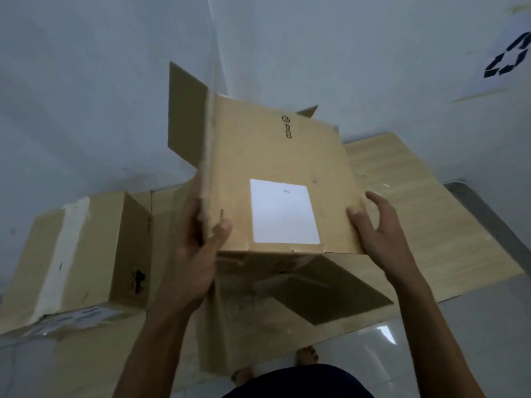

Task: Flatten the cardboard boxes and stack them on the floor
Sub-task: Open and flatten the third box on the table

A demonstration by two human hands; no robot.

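**Head view: open box held up, ready to be collapsed**

Head camera shows both hands lifting a cardboard box point(275, 179) with a white label point(284, 214) above the tabletop point(431, 214). The left hand point(198, 248) grips its left edge, thumb on the top face; the right hand point(376, 225) lies open, fingers spread against the right edge. Its end flaps hang open, so flattening appears under way. Next, I judge, the walls must be pushed sideways to fold flat. A second taped box point(74, 259) waits at left, unflattened.

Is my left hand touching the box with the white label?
Touching. The head view shows the left hand gripping the box edge, thumb pressed on its labelled face.
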